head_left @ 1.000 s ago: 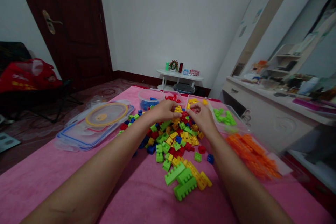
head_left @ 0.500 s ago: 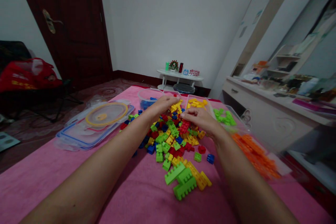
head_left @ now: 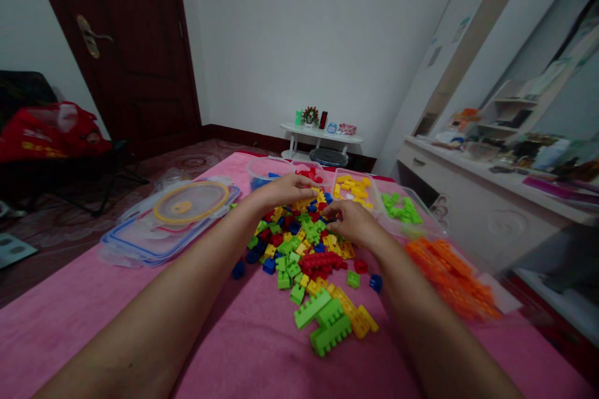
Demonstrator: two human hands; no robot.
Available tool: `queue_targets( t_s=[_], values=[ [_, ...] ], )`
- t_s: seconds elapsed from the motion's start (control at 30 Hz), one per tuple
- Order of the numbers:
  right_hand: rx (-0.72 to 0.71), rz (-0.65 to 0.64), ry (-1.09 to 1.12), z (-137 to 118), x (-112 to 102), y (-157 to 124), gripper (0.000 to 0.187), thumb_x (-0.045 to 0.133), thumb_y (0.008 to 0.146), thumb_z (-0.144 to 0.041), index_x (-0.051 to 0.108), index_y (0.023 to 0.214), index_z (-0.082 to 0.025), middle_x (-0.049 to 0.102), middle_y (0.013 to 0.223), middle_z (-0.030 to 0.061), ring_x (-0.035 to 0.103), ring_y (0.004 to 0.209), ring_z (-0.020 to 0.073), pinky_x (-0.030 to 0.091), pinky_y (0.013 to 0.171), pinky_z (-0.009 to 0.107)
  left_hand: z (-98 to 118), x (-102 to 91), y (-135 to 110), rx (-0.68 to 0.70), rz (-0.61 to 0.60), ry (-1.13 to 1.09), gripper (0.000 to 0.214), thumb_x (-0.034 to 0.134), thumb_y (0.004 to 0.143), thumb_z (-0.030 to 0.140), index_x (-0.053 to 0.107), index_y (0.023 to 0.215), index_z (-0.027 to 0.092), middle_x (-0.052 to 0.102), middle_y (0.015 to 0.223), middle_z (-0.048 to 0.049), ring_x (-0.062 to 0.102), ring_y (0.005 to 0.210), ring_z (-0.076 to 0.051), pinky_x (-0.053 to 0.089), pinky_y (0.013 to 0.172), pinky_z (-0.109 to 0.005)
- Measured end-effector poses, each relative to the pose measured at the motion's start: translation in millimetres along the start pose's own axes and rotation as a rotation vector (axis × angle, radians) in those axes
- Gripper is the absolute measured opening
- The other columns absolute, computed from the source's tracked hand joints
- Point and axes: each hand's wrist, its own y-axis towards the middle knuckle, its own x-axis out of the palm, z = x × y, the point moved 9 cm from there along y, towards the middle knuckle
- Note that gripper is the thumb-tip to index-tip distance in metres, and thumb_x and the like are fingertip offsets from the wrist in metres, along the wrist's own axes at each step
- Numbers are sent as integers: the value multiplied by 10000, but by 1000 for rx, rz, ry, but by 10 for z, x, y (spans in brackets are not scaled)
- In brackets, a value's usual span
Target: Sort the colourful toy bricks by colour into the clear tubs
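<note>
A heap of mixed toy building bricks [head_left: 292, 243] in green, yellow, red and blue lies on the pink cloth [head_left: 253, 343]. My left hand [head_left: 292, 189] is over the far side of the heap, its fingers curled round yellow building bricks [head_left: 307, 201]; its fingertips are partly hidden. At the heap's right side, my right hand [head_left: 349, 219] has bent fingers held apart, touching or just above the bricks, with nothing visible in them. A joined row of red bricks [head_left: 322, 262] rests on the near part of the heap. Closest to me lie joined green bricks [head_left: 325, 322].
Behind the heap are clear boxes of blue bricks [head_left: 259, 182], red bricks [head_left: 309, 174] and yellow bricks [head_left: 353, 188]. To the right sit green bricks [head_left: 401, 207] and orange bricks [head_left: 452, 277]. Stacked lids [head_left: 171, 224] lie on the left.
My right hand has let go of the red bricks, which now lie nearer me on the heap. My left hand has shifted slightly, uncovering the box of red bricks.
</note>
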Motion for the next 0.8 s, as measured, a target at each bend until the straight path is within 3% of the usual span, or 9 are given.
queue_targets(
  t_s=[0.13,0.27,0.57,0.73,0.8],
  values=[
    [17,-33,-17,31,26,-4,273,678,660,-191,720,928,-214,715,937,30,635,837,174,448,700,243,90,172,-95,93,-247,257,415,658,698,287,673,1090,153,490,577,53,375,511,-73,270,499,-196],
    [64,-46,-52,21,-7,-28,199,664,669,-210,722,859,-219,708,831,19,627,751,162,421,613,228,119,293,-171,95,-341,510,417,706,637,243,696,1052,209,501,611,58,416,552,-79,281,514,-189],
    [65,-75,-73,-72,-47,-61,152,673,658,-232,722,802,-227,692,769,3,605,701,146,376,571,220,23,228,-211,-71,-284,880,400,678,559,181,730,940,291,686,802,14,570,690,-144,366,580,-203],
    [68,-186,-133,-140,-11,-137,127,716,644,-336,713,728,-240,669,691,15,584,642,161,346,537,246,-20,-75,-218,-177,-45,794,290,717,453,88,737,688,257,617,605,-5,558,651,-181,374,598,-225],
    [67,-224,-175,-162,37,-174,153,738,616,-357,710,711,-240,661,668,21,574,619,167,330,521,255,-14,-161,-200,-162,40,735,272,736,454,104,739,681,254,585,571,-4,536,623,-175,357,583,-228]
  ],
)
